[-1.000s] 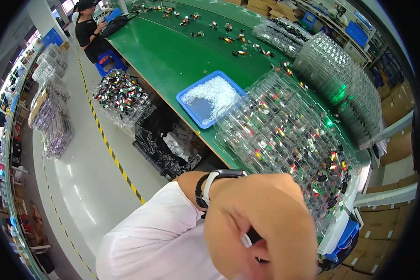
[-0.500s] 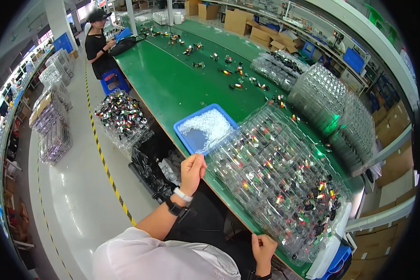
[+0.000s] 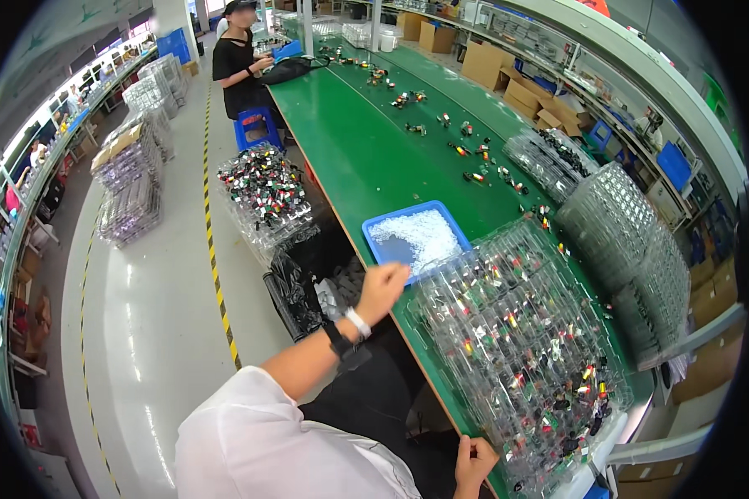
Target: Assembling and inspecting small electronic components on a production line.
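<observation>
My left hand (image 3: pixel 384 288) is closed, held at the near edge of a shallow blue tray (image 3: pixel 371 243). Small clear-white pieces (image 3: pixel 429 236) fill much of that tray, leaving a bare patch at its near left. Whatever those fingers hold, if anything, is too small or hidden to make out. Down by the table's front edge, my right hand (image 3: pixel 476 460) has its fingers curled in, and I cannot see what is inside them. Beside it lies a wide spread of clear plastic blister trays (image 3: pixel 508 333), their pockets holding small parts in black, red, yellow and green.
Loose small parts (image 3: pixel 474 177) lie scattered along the green table (image 3: pixel 341 141). Stacked clear trays (image 3: pixel 620 208) stand at the right. A person in black (image 3: pixel 235 62) sits at the far left. Left of the table are a heaped parts stack (image 3: pixel 262 187) and a black bag (image 3: pixel 287 303).
The whole view has shifted, so the scene sits further right and the table's far end is lower. My left hand has moved slightly over the blue tray's near edge. My right hand stays closed.
</observation>
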Tool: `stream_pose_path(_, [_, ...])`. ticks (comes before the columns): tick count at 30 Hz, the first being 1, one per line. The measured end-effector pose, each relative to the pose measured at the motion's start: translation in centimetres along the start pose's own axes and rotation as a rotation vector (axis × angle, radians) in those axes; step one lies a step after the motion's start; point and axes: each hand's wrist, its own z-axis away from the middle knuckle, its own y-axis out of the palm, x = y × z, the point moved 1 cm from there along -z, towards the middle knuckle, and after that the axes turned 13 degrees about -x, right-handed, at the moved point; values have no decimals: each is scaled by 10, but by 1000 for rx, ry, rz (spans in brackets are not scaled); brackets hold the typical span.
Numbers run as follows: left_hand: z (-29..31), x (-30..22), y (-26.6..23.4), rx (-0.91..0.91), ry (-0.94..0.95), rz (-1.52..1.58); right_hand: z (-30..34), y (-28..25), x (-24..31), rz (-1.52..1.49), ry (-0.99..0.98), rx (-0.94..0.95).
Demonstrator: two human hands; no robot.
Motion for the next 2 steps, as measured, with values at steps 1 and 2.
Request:
stream_pose_path(1, [-25, -14, -3, 8, 27, -12, -1, 0, 2, -5, 35, 24])
stream_pose_path(2, [-53, -30, 2, 70, 100, -90, -1, 0, 4, -8, 72, 44])
